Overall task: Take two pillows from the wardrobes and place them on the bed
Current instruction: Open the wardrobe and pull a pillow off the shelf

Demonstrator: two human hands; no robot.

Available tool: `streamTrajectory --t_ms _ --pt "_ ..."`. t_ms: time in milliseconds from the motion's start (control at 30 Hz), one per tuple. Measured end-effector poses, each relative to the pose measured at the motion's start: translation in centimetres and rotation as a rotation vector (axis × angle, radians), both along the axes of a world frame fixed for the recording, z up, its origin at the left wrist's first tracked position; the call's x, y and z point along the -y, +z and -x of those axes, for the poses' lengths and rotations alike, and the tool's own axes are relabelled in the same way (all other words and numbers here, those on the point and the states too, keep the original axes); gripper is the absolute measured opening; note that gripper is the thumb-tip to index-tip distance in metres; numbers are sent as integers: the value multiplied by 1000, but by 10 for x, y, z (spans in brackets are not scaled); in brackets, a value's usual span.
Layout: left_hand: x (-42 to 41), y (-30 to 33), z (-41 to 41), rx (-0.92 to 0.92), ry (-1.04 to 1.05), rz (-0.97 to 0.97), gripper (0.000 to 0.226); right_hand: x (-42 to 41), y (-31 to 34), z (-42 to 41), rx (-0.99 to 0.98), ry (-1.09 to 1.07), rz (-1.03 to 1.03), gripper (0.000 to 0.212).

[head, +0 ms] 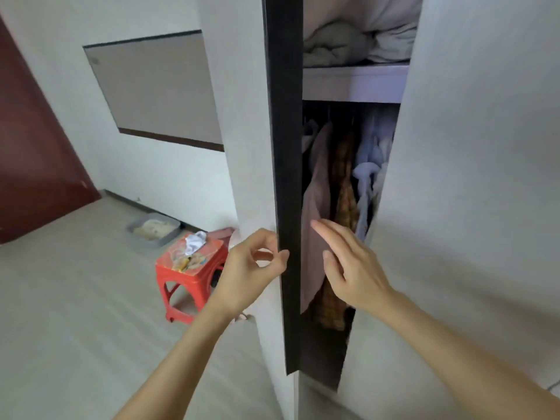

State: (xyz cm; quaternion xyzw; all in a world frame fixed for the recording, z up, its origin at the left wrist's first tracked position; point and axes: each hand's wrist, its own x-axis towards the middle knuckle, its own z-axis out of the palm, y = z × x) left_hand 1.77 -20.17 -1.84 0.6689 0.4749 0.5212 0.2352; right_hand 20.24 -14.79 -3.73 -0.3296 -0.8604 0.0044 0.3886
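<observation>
The left hand (251, 265) is pinching the dark edge of the wardrobe door (286, 177), thumb on the near face and fingers curling round behind it, at about 6 o'clock in the view. The right hand (351, 268) is hanging released just to the right of that edge, fingers spread and pointing toward 11 o'clock, grasping nothing; its fingertips are lying over a pinkish hanging garment (316, 213), and whether they are touching it I cannot tell. The wardrobe (469, 207) is standing partly open, a narrow gap showing between the dark-edged door and the pale door at 3 o'clock. Inside, checked and pale blue clothes are hanging below a shelf (354, 83). On that shelf, at 12 o'clock, pale folded bedding (360, 34) is lying bunched together; whether it includes pillows is unclear. The bed is out of view. At 8 o'clock a red plastic stool (191, 277) is standing on the floor (75, 313), with a crumpled white cloth on top, and a grey tray (154, 230) is lying beyond it by the wall.
</observation>
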Motion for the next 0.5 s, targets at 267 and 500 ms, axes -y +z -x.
streamTrajectory --t_ms 267,500 --pt "72 -5 102 275 237 3 8 28 7 130 26 431 -19 54" --pt "72 -7 171 565 427 17 25 28 3 192 150 422 -8 52"
